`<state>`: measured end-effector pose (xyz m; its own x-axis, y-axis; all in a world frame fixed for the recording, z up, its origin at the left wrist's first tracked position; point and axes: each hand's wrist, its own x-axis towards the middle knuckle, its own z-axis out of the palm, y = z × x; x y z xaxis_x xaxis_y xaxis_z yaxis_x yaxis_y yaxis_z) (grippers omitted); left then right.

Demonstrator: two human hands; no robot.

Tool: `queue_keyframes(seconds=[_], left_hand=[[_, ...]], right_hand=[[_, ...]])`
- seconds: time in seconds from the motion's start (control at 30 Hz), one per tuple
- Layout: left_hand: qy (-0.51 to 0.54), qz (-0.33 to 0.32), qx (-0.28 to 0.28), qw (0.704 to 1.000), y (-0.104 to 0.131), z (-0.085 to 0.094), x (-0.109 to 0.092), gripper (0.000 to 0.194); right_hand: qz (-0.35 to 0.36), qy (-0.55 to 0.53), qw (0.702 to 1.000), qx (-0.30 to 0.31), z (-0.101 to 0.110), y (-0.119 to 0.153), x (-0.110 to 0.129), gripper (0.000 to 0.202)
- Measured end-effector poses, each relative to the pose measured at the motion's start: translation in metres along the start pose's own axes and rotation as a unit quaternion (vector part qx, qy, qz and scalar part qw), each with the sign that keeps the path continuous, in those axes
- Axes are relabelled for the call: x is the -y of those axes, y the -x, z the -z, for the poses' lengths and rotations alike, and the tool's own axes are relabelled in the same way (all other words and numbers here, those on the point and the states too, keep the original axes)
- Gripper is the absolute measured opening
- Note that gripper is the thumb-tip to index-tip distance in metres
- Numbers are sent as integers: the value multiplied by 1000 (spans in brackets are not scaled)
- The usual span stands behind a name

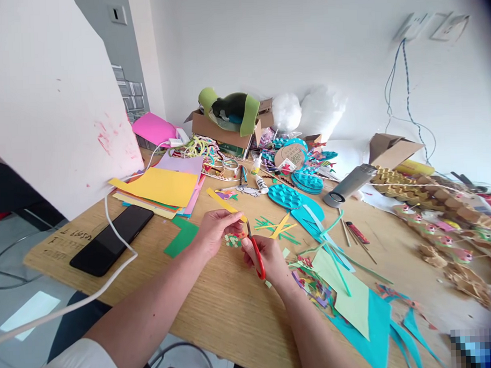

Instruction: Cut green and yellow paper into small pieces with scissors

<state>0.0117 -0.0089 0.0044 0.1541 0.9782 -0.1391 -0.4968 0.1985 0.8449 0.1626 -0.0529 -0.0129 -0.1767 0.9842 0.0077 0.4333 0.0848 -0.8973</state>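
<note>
My left hand (pixel 220 226) pinches a narrow yellow paper strip (pixel 222 201), whose long end points up and away to the left. In my right hand (pixel 272 258) is a pair of scissors (pixel 256 254) with red handles, its blades at the near end of the strip. Whether the blades are parted is too small to tell. Beneath my hands lies a little pile of pale green and orange paper bits (pixel 233 241). Just right of it, thin green strips (pixel 287 238) and crossed yellow strips (pixel 281 225) rest on the wooden table (pixel 218 314).
Stacked coloured paper (pixel 161 187) and a black phone (pixel 112 239) lie at left, with a white cable (pixel 110 221) crossing there. Pale green paper (pixel 346 293), scraps and blue sheets spread at right. A grey metal flask (pixel 350 185) lies tilted behind. A full cardboard box (pixel 222 134) stands at the back.
</note>
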Motion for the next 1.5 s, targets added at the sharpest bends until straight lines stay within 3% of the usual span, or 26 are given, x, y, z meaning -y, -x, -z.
queue_keyframes(seconds=[0.87, 1.17, 1.5], left_hand=[[-27, 17, 32, 999, 3, -1, 0, 26], [-38, 23, 23, 999, 4, -1, -1, 23], [-38, 30, 36, 998, 4, -2, 5, 20]], right_hand=[[-23, -40, 999, -3, -2, -4, -7, 53], [-30, -97, 994, 34, -3, -1, 0, 51], [-40, -124, 991, 32, -7, -1, -4, 58]])
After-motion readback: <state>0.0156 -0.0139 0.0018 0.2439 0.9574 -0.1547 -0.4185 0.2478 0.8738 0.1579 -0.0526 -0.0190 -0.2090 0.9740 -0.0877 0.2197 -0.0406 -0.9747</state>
